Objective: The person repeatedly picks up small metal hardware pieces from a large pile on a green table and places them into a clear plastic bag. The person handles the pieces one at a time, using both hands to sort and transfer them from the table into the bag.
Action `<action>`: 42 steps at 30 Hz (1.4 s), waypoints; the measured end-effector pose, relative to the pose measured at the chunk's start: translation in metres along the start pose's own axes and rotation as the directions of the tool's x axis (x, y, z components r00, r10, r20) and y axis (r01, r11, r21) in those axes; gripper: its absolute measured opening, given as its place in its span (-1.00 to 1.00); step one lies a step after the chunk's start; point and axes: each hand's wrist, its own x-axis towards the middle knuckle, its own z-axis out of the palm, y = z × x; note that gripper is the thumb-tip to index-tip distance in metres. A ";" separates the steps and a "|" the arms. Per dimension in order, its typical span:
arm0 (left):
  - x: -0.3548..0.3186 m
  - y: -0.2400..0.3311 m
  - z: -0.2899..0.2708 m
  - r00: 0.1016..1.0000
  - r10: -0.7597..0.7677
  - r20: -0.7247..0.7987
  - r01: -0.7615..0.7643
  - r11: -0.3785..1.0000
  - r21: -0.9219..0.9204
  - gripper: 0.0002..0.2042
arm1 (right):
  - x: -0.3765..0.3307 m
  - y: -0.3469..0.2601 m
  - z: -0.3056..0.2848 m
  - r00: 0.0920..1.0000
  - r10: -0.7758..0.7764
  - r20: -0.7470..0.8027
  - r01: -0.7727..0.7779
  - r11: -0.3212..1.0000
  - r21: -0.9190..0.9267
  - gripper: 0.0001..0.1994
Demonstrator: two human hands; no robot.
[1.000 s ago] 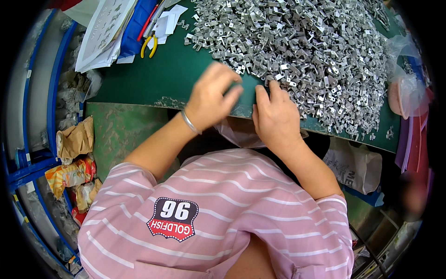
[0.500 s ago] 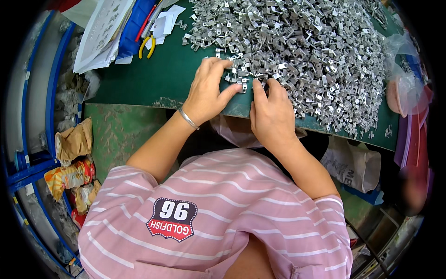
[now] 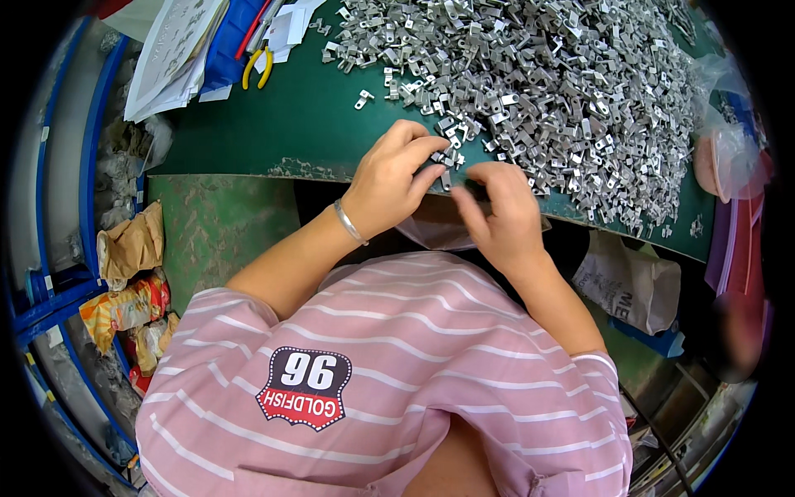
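A broad heap of small bent metal brackets [image 3: 563,108] covers the table's middle and right. Close to the table's front edge, my left hand [image 3: 391,176], with a silver bangle at the wrist, pinches a small metal bracket [image 3: 446,179] between thumb and fingers. Several more brackets lie just beyond those fingertips. To the right, my right hand [image 3: 507,217] hovers over the edge, its thumb and fingers apart and nothing visible between them. One loose bracket [image 3: 363,99] rests on the green tabletop [image 3: 273,124], left of the heap.
Yellow-handled pliers [image 3: 257,69], a blue tray [image 3: 229,45] and papers [image 3: 174,54] sit at the far left. A pink container [image 3: 709,166] with clear plastic stands at the right. Blue-framed shelving [image 3: 95,149] is on the left; a paper bag [image 3: 633,286] is below the table.
My left hand has moved right, toward the table edge, uncovering the loose bracket. My right hand has drawn back from the heap, and its fingers have spread.
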 end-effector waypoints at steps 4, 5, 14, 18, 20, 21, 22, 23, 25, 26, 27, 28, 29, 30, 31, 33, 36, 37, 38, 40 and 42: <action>0.008 -0.004 0.002 1.000 0.026 -0.011 -0.026 1.000 -0.004 -0.80 | 0.007 0.000 0.020 0.997 -0.062 -0.037 0.059 0.995 -0.076 -0.73; 0.009 -0.005 0.000 1.000 0.017 0.004 -0.017 1.000 -0.021 -0.80 | 0.005 0.006 0.023 0.996 -0.072 -0.045 0.071 0.997 -0.027 -0.75; -0.002 -0.013 -0.014 0.918 -0.378 0.120 0.387 0.787 -0.480 -0.86 | 0.002 0.007 -0.004 0.981 -0.148 0.125 0.131 0.982 0.136 -0.80; 0.002 -0.017 -0.016 0.865 -0.459 0.202 0.480 0.643 -0.597 -0.86 | 0.016 0.006 0.018 0.996 -0.080 -0.034 0.078 0.995 -0.068 -0.75; 0.004 -0.016 -0.018 0.850 -0.480 0.216 0.500 0.610 -0.615 -0.87 | 0.017 0.007 0.022 0.998 -0.067 -0.010 0.066 0.993 -0.101 -0.75; 0.004 -0.016 -0.018 0.848 -0.483 0.218 0.504 0.609 -0.612 -0.87 | 0.015 0.009 0.024 0.996 -0.082 -0.020 0.080 0.994 -0.072 -0.77; 0.004 -0.016 -0.019 0.846 -0.485 0.221 0.508 0.609 -0.609 -0.87 | 0.014 0.010 0.022 0.997 -0.081 0.004 0.081 0.995 -0.050 -0.78; 0.004 -0.015 -0.019 0.847 -0.477 0.234 0.507 0.594 -0.624 -0.88 | 0.010 0.010 0.018 0.996 -0.081 0.032 0.082 0.996 -0.028 -0.78; 0.002 -0.011 -0.021 0.850 -0.458 0.261 0.505 0.564 -0.653 -0.90 | 0.004 0.010 0.010 0.992 -0.097 0.084 0.096 0.995 0.006 -0.79; 0.000 -0.008 -0.023 0.875 -0.400 0.271 0.482 0.672 -0.562 -0.90 | 0.001 0.011 0.005 0.987 -0.114 0.110 0.113 0.993 0.017 -0.79; -0.001 -0.003 -0.025 0.894 -0.342 0.288 0.443 0.767 -0.463 -0.90 | -0.001 0.012 0.001 0.982 -0.131 0.135 0.129 0.991 0.029 -0.79; -0.003 0.001 -0.026 0.906 -0.285 0.312 0.390 0.848 -0.358 -0.90 | -0.003 0.013 -0.004 0.975 -0.148 0.167 0.138 0.988 0.069 -0.78; -0.004 0.005 -0.027 0.932 -0.192 0.306 0.281 0.919 -0.278 -0.89 | -0.003 0.013 -0.009 0.966 -0.167 0.196 0.148 0.983 0.109 -0.78; -0.003 0.007 -0.027 0.943 -0.089 0.320 0.168 0.959 -0.228 -0.90 | -0.003 0.013 -0.013 0.956 -0.187 0.224 0.156 0.977 0.149 -0.77; -0.001 0.008 -0.027 0.956 -0.057 0.289 0.133 0.958 -0.252 -0.89 | -0.004 0.015 -0.012 0.956 -0.163 0.243 0.122 0.977 0.175 -0.77; 0.005 0.006 -0.026 0.995 0.009 0.101 0.004 0.991 -0.131 -0.88 | 0.004 0.013 -0.008 0.971 -0.192 0.144 0.183 0.980 0.075 -0.74; 0.028 -0.020 -0.032 0.972 0.011 -0.235 0.094 0.897 0.431 -0.74 | 0.029 0.008 0.012 0.978 -0.198 0.058 0.202 0.976 -0.081 -0.71; 0.032 -0.034 -0.034 0.967 -0.033 -0.252 0.154 0.866 0.476 -0.71 | 0.036 0.006 0.017 0.981 -0.190 0.038 0.193 0.972 -0.136 -0.69; 0.034 -0.043 -0.036 0.960 -0.074 -0.271 0.212 0.826 0.523 -0.68 | 0.040 0.005 0.022 0.982 -0.179 0.053 0.185 0.969 -0.164 -0.69; 0.034 -0.048 -0.034 0.986 -0.055 -0.160 0.128 0.860 0.494 -0.66 | 0.044 0.005 0.030 0.985 -0.153 0.081 0.168 0.961 -0.220 -0.68; 0.031 -0.041 -0.028 0.997 0.033 -0.076 0.001 0.909 0.416 -0.64 | 0.040 0.004 0.030 0.982 -0.148 0.117 0.170 0.962 -0.211 -0.71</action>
